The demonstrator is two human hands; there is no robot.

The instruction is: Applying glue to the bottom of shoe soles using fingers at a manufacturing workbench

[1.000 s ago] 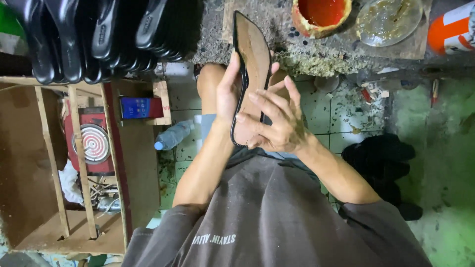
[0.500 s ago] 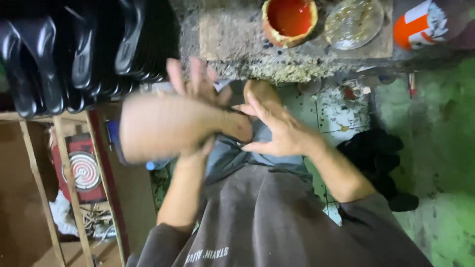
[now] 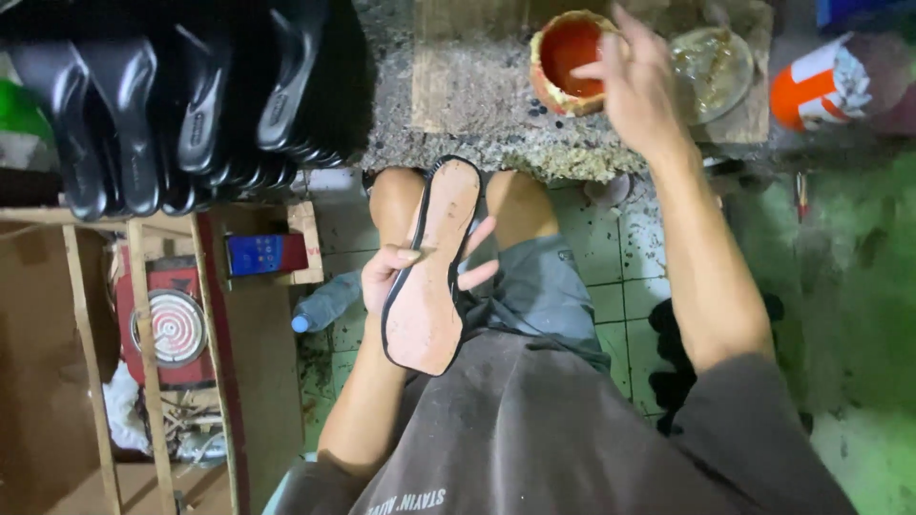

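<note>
Left hand [image 3: 405, 272] over lap, fingers gripping tan shoe sole [image 3: 434, 267] flat side up. Right hand [image 3: 634, 76] stretched out, fingers loosely spread above red pot [image 3: 565, 52] on surface [image 3: 468, 105]; moments ago both hands held sole.

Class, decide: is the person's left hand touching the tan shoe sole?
Touching. The head view shows the left hand gripping the shoe sole, fingers wrapped around both its edges.

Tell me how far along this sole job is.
Done: rows of black soles stand stacked at the upper left. In hand: the left hand holds a tan, black-edged sole over the lap, its face bare and dry-looking, while the right hand reaches over the red-stained pot on the workbench. Left: this sole looks uncoated.
</note>
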